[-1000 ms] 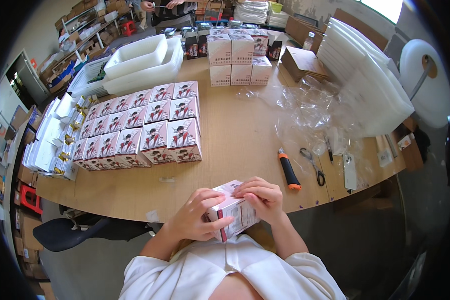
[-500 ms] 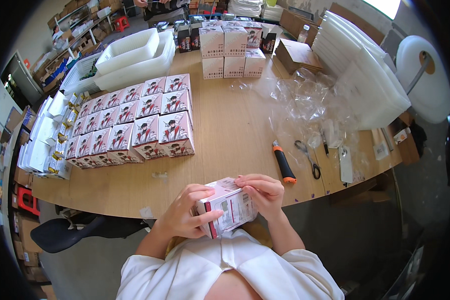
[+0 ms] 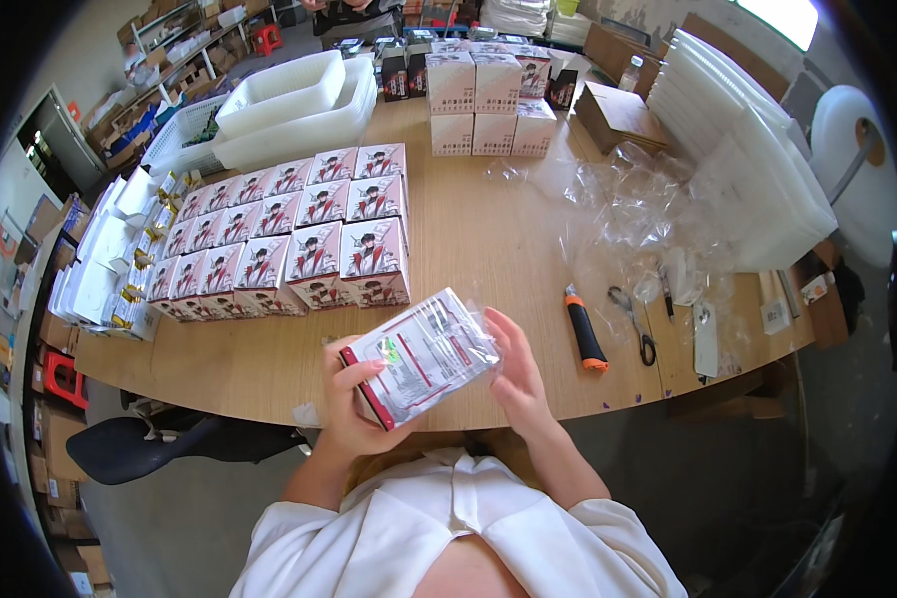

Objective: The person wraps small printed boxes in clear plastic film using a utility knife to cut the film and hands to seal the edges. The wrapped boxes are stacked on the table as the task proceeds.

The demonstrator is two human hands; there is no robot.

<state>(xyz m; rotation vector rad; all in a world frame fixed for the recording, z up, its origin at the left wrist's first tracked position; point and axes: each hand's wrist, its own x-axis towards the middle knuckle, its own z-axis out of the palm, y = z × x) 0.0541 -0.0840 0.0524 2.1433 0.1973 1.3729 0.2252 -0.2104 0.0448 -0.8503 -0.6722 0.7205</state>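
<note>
A small carton [image 3: 419,357] with white, red and grey printing is held tilted above the table's near edge. Clear film covers it and stands out loosely at its right end. My left hand [image 3: 354,404] is closed around the carton's left end, with the thumb over the printed face. At the right end, my right hand [image 3: 516,374] has its fingers stretched out beside the loose film; whether they touch it is hard to tell. Beyond the carton, to the left, stand stacked rows of pink-and-white illustrated boxes [image 3: 314,264].
On the wooden table [image 3: 458,229] lie an orange-and-black cutter [image 3: 585,329], scissors [image 3: 636,324] and crumpled clear film [image 3: 618,199]. More boxes [image 3: 474,85] are stacked at the back. White bins [image 3: 299,135] stand far left; translucent trays [image 3: 757,159] lean at right. A person [image 3: 359,22] stands behind.
The carton has risen away from my body and turned so its printed face shows more. My right hand has gone from pinching at its top to stretched fingers at its right end.
</note>
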